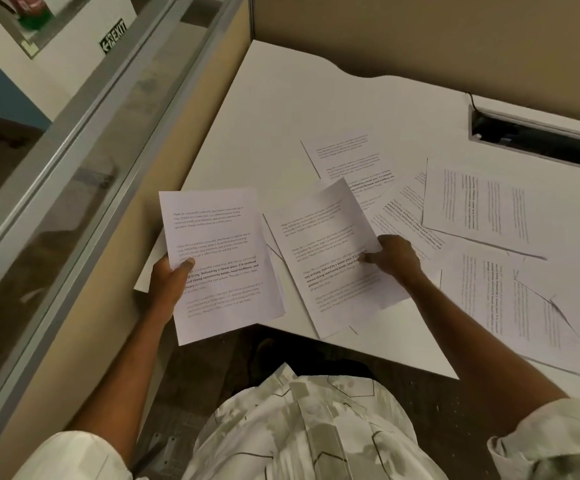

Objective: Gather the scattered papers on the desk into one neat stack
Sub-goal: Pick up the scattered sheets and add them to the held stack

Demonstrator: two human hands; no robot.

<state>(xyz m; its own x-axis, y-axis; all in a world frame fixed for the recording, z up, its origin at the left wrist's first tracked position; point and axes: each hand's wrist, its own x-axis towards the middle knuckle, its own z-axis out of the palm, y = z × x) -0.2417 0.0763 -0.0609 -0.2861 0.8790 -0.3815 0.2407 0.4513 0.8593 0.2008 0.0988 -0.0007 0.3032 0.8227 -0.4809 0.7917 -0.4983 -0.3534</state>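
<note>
My left hand (170, 282) grips a printed sheet (222, 258) by its left edge, holding it above the desk's near left corner. My right hand (394, 258) pinches the right edge of a second printed sheet (326, 258), which lifts slightly off the white desk (281, 109). Several more printed papers lie scattered to the right: one further back (347, 157), a sideways sheet (489, 206), one partly covered between them (402, 216), and overlapping ones near the right edge (510, 306).
Tan partition walls (385, 32) close the desk at the back and left. A dark cable slot (538, 140) is cut into the desk at the back right. The desk's front edge runs diagonally above my patterned shirt (302, 427).
</note>
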